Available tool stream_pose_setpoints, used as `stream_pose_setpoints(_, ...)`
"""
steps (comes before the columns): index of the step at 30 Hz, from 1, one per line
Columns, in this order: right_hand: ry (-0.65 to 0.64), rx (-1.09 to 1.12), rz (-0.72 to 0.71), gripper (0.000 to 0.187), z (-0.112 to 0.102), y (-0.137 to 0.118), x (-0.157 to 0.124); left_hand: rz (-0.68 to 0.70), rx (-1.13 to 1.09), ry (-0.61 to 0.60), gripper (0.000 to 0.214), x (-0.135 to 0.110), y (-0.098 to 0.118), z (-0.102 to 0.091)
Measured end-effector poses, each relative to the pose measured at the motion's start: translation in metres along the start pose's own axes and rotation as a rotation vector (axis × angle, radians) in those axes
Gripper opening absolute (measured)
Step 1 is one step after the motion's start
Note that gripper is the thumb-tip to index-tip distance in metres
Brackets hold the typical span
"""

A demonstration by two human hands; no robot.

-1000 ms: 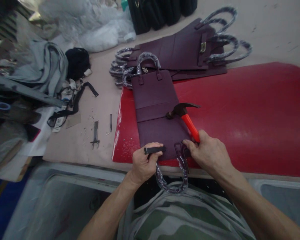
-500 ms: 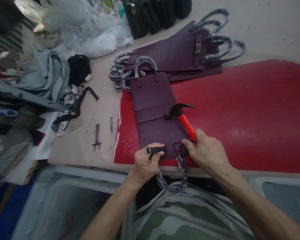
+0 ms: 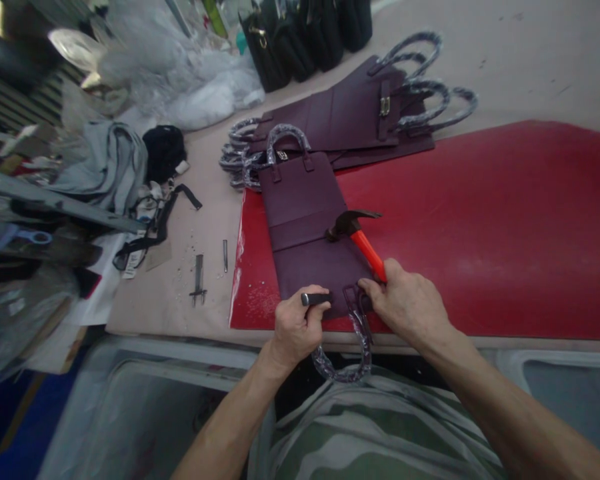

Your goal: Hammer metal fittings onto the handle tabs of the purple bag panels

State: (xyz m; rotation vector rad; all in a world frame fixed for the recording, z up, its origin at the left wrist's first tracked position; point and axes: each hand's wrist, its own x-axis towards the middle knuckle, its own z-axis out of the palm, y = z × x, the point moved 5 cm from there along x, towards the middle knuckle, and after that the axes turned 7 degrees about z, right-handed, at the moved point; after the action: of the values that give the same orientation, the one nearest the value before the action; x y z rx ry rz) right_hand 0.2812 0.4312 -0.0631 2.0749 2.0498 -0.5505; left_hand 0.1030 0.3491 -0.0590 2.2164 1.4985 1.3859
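Note:
A dark purple leather bag panel (image 3: pixel 305 193) lies flat on the red mat, one plastic-wrapped handle at its far end and another wrapped handle (image 3: pixel 343 377) hanging over the table's near edge. My left hand (image 3: pixel 297 327) is closed around a short dark punch-like rod (image 3: pixel 315 299) with a bright end, over the panel's near end. In my right hand (image 3: pixel 410 300) is a claw hammer (image 3: pixel 365 243) with an orange handle, its dark head over the middle of the panel. My right thumb is close to the near handle's tab (image 3: pixel 351 297).
More purple bag panels (image 3: pixel 340 110) with wrapped handles are stacked behind. Black bags (image 3: pixel 305 43) stand at the back. To the left lie a thin metal rod (image 3: pixel 225 256), a metal tool (image 3: pixel 199 280), a black strap (image 3: pixel 163 213) and grey cloth (image 3: pixel 110 160). The red mat (image 3: pixel 480 227) stretches right.
The view has shifted slightly, so the table's contents sit a little lower in the picture. Both hands keep their hold on the rod and the hammer, almost unmoved over the panel.

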Motion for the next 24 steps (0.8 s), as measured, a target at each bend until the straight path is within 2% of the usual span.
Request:
stream_pose_setpoints(4,0.018,0.017,-0.013,0.029,-0.001,0.000,-0.001,-0.012,0.004,-0.007,0.011,0.002,0.001,0.003)
stream_pose_setpoints(9,0.060,0.074,-0.040,0.029,0.004,0.004,0.002,-0.040,0.003,-0.072,0.010,0.006,-0.001,0.008)
stream_pose_setpoints(13,0.018,0.349,-0.146,0.026,0.005,0.013,0.008,-0.056,-0.012,-0.091,0.011,0.006,-0.003,0.012)
stream_pose_setpoints(16,-0.026,0.599,-0.216,0.033,-0.015,0.021,0.000,-0.060,-0.027,-0.092,0.011,0.005,-0.004,0.015)
stream_pose_setpoints(18,0.051,0.672,-0.255,0.034,-0.041,0.026,-0.017,-0.060,-0.029,-0.084,0.010,0.005,-0.004,0.015)
stream_pose_setpoints(21,0.220,0.651,-0.391,0.033,-0.078,0.030,-0.052,-0.055,-0.041,-0.079,0.009,0.004,-0.004,0.016)
stream_pose_setpoints(24,0.367,0.510,-0.607,0.034,-0.090,0.030,-0.080,-0.047,-0.036,-0.077,0.010,0.003,-0.005,0.016)
